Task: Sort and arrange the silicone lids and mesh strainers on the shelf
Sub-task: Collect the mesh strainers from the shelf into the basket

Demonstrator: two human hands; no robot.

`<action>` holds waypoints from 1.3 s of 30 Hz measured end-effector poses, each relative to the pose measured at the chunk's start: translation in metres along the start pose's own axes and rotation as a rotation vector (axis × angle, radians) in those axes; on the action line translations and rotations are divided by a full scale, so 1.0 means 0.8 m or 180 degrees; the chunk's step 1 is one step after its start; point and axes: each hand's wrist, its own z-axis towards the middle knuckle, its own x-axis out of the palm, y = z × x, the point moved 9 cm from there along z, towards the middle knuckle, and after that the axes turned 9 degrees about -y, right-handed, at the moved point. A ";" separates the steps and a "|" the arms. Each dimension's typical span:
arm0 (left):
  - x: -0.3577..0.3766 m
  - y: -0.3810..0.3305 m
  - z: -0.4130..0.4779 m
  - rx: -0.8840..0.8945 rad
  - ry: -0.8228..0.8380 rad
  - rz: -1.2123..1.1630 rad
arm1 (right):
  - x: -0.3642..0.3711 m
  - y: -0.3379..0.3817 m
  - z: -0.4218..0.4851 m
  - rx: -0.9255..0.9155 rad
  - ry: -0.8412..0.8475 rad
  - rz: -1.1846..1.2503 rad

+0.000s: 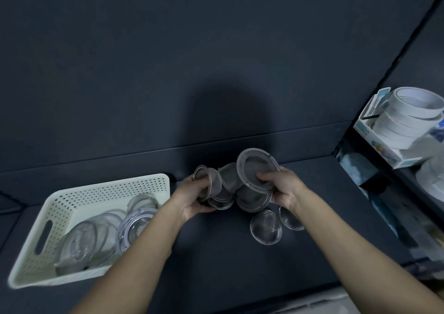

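Left hand (195, 199) grips a small copper-rimmed strainer (207, 181), right hand (284, 189) pinches a wide strainer (257, 168), over the shelf (216, 253), apparently pulling a nested cluster apart by size; basket (108, 183) holds more

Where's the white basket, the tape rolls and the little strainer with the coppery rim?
white basket (108, 189): head view, on its holed back wall.
tape rolls (404, 121): head view, on the side of the stack.
coppery-rimmed strainer (217, 180): head view, on its mesh side.
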 end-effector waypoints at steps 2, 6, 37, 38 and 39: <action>-0.009 -0.002 -0.006 0.0034 -0.0016 0.0021 | 0.009 -0.005 -0.008 -0.0021 0.0024 0.0039; -0.024 -0.007 -0.022 0.0085 -0.0044 -0.0189 | 0.025 -0.013 -0.023 -0.0123 -0.0020 0.0004; -0.328 -0.088 -0.131 0.1332 -0.1378 -0.0010 | 0.313 -0.083 -0.147 -0.1515 0.0816 -0.1437; -0.337 -0.084 -0.127 0.1322 -0.1518 0.0158 | 0.318 -0.080 -0.149 -0.1682 0.0798 -0.1560; -0.345 -0.082 -0.124 0.1326 -0.1666 0.0345 | 0.322 -0.077 -0.150 -0.1845 0.0772 -0.1691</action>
